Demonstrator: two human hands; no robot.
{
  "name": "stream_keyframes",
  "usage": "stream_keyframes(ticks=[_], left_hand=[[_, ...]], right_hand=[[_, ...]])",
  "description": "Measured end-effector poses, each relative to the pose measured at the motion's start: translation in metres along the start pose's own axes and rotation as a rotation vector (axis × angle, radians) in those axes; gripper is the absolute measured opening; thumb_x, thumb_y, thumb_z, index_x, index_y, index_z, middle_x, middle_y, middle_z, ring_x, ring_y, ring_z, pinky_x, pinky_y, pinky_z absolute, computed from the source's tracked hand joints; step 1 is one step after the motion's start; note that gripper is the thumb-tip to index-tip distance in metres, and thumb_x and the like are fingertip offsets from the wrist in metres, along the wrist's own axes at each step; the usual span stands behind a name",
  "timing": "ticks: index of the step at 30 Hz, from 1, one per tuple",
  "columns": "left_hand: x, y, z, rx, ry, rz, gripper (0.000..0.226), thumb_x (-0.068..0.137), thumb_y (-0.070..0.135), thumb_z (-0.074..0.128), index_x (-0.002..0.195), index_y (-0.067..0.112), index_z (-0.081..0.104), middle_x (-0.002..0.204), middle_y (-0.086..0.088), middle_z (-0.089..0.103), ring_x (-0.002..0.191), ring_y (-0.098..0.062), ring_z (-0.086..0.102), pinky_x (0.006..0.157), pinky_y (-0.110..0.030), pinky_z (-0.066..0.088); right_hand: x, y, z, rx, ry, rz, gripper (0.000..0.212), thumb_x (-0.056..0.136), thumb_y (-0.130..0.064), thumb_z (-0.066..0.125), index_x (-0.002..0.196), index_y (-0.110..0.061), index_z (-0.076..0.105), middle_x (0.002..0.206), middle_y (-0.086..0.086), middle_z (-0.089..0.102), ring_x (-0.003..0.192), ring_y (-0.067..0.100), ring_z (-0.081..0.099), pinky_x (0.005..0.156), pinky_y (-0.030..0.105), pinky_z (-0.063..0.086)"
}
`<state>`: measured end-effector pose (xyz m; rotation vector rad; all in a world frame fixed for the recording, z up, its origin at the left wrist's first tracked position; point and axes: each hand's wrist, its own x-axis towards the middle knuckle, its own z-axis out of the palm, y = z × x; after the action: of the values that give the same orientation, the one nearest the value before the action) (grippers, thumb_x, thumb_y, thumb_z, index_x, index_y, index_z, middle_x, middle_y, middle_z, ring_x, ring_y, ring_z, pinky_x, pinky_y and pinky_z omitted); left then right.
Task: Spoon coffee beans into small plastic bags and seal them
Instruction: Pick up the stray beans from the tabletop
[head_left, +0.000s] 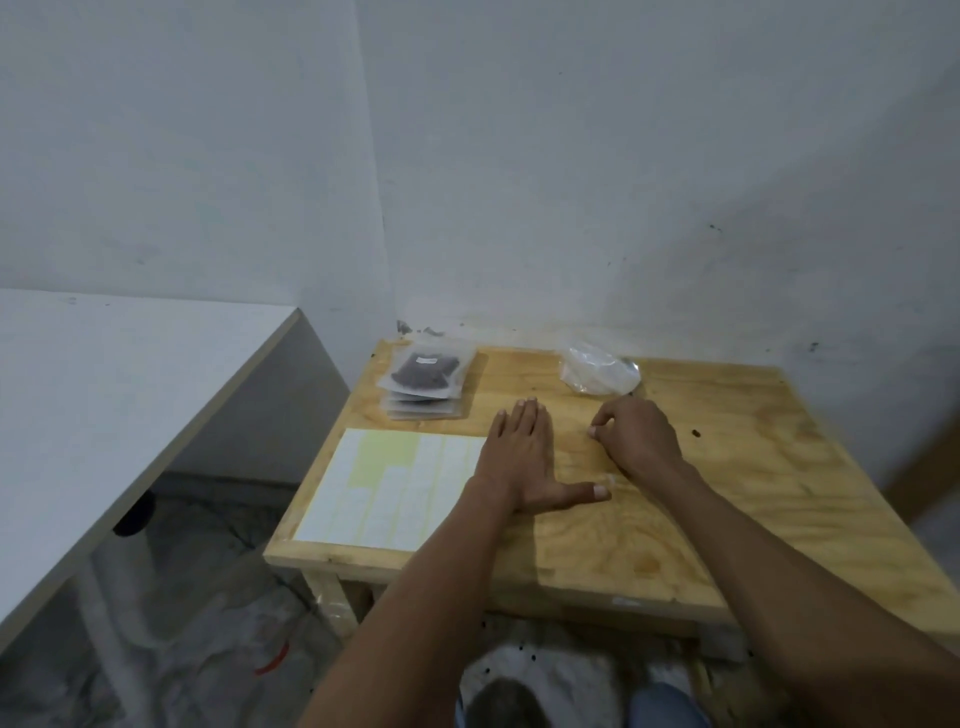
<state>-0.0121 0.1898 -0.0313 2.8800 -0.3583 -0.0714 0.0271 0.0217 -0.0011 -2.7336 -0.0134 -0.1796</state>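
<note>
L hand (524, 457): flat on the bench (727, 493), palm down, fingers straight and together, thumb splayed out to the right; holds nothing. R hand (636, 436): just right of L, knuckles up, fingers curled under, thumb and forefinger tips close together against the bench top; whether anything is pinched there, cannot tell, too small and blurred. A faint clear sheen lies on the wood between the two hands, poss. an empty bag; not certain. Both forearms reach in from the near edge.

Filled bags (426, 382): stack of clear pouches w/ dark beans inside, far-left corner of bench, beyond L hand and apart from it; top pouch carries a small white label. Label sheet (395, 488): white and pale yellow, flat on the near-left part of bench, its right edge under or touching L wrist; several labels appear peeled off. Clear bag bundle (597, 371): crumpled transparent plastic at the far edge, just beyond R hand, not touching it. One loose bean (695, 432) on the wood, right of R hand; a few more dark specks on the floor by the bench's near edge.

Surrounds: bench is bare plywood, set in a corner of white walls; white shelf (130, 389) to the left, apart from bench; plastic sheeting on the floor beneath; person's knees at bottom edge.
</note>
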Motion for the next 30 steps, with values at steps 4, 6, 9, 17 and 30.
stream_keyframes(ticks=[4, 6, 9, 17, 30], left_hand=[[0.005, 0.002, 0.006, 0.03, -0.009, -0.003, 0.147, 0.059, 0.106, 0.025, 0.161, 0.005, -0.001, 0.17, -0.012, -0.005, 0.158, -0.023, -0.006, 0.127, -0.048, -0.003], [0.005, 0.002, 0.007, 0.026, 0.008, -0.008, 0.145, 0.06, 0.105, 0.028, 0.161, 0.005, 0.0, 0.171, -0.012, -0.003, 0.158, -0.022, -0.006, 0.127, -0.047, -0.003], [0.006, 0.001, 0.008, 0.012, 0.017, -0.014, 0.147, 0.058, 0.107, 0.027, 0.162, 0.006, 0.001, 0.171, -0.011, -0.003, 0.158, -0.021, -0.006, 0.127, -0.047, -0.003], [0.004, 0.001, 0.008, -0.004, 0.021, -0.011, 0.146, 0.059, 0.106, 0.032, 0.162, 0.006, 0.001, 0.171, -0.01, -0.002, 0.158, -0.021, -0.004, 0.127, -0.047, -0.002], [0.006, -0.001, 0.01, -0.027, 0.036, -0.014, 0.148, 0.057, 0.106, 0.032, 0.162, 0.007, 0.004, 0.171, -0.009, 0.001, 0.158, -0.02, -0.003, 0.128, -0.046, -0.001]], right_hand=[[0.003, -0.001, 0.007, -0.142, -0.021, -0.072, 0.018, 0.09, -0.018, 0.059, 0.077, -0.013, 0.07, 0.076, 0.004, 0.07, 0.066, 0.021, 0.063, 0.057, 0.033, 0.052], [0.006, 0.0, 0.007, -0.047, -0.028, -0.058, 0.022, 0.089, -0.019, 0.058, 0.072, -0.01, 0.069, 0.068, 0.006, 0.068, 0.062, 0.023, 0.063, 0.054, 0.034, 0.048], [0.01, -0.005, -0.003, 0.51, 0.017, 0.156, 0.022, 0.09, -0.019, 0.056, 0.073, -0.007, 0.063, 0.06, 0.004, 0.058, 0.05, 0.018, 0.051, 0.049, 0.03, 0.04], [0.012, 0.003, -0.016, 1.714, -0.225, 0.634, 0.025, 0.093, -0.021, 0.04, 0.073, -0.012, 0.051, 0.055, -0.002, 0.037, 0.039, 0.01, 0.024, 0.035, 0.018, 0.019], [0.0, 0.015, 0.0, 0.169, -0.004, 0.095, 0.015, 0.08, -0.034, 0.085, 0.084, -0.022, 0.077, 0.083, -0.008, 0.066, 0.079, 0.013, 0.062, 0.07, 0.032, 0.052]])
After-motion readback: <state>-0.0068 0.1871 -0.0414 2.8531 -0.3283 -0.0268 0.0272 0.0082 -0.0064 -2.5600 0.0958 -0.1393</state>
